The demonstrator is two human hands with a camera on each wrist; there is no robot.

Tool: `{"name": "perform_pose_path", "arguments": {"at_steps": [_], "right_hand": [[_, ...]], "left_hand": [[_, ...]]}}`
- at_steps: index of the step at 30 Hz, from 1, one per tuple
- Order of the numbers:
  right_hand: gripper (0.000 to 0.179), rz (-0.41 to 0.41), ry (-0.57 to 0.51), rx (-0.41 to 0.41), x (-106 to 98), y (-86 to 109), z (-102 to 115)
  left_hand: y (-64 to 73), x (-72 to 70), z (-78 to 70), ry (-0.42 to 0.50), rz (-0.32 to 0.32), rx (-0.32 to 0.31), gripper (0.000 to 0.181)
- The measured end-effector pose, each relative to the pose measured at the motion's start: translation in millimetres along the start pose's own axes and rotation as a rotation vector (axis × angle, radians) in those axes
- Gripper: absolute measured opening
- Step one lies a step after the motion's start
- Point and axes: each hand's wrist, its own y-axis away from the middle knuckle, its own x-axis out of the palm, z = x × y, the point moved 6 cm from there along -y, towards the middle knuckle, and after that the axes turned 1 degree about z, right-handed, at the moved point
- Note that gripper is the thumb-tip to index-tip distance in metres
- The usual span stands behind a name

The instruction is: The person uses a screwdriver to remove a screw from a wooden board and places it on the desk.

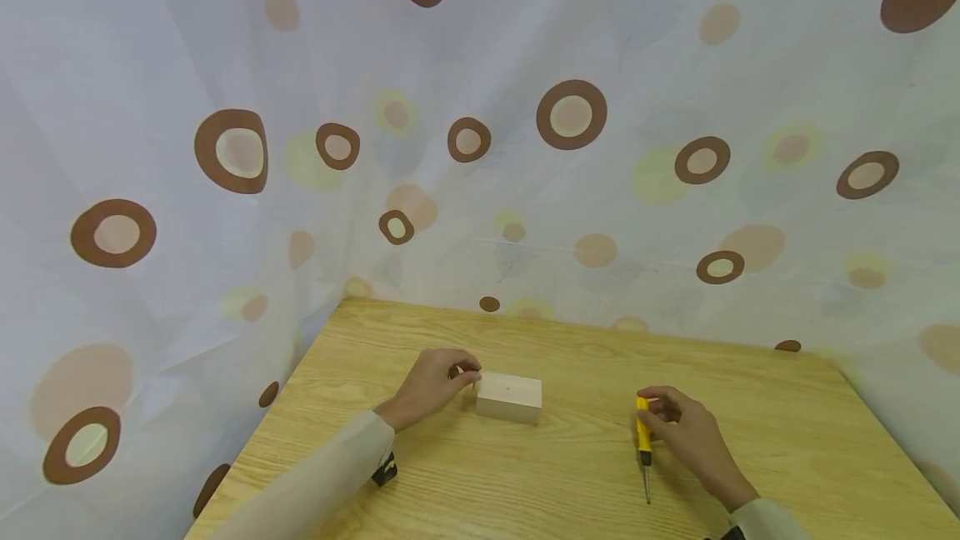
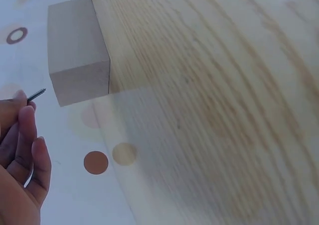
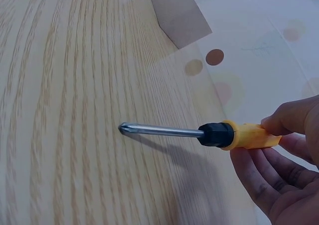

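A pale wooden block point(image 1: 509, 397) lies on the table, with a small dark hole or mark on its top face. At its left end my left hand point(image 1: 435, 382) pinches a screw point(image 2: 37, 95) between thumb and finger, its threaded tip pointing toward the block but apart from it in the left wrist view. To the right of the block, my right hand point(image 1: 688, 432) holds a screwdriver point(image 1: 644, 437) by its yellow handle. The screwdriver's metal shaft points toward the person, and its cross-shaped tip point(image 3: 123, 128) shows in the right wrist view.
The wood-grain table point(image 1: 555, 482) carries the block. A white curtain-like sheet point(image 1: 480, 48) with brown and beige dots stands behind the table and along both sides. Dark bands point(image 1: 385, 470) sit at the wrists over light sleeves.
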Motion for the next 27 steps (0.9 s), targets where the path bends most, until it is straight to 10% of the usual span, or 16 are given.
{"name": "perform_pose_path", "arguments": {"at_steps": [27], "right_hand": [[0.055,0.022,-0.017,0.01,6,-4.0,-3]], "left_hand": [[31.6,-17.5,27.5,-0.04,0.079,-0.17,0.009]]}}
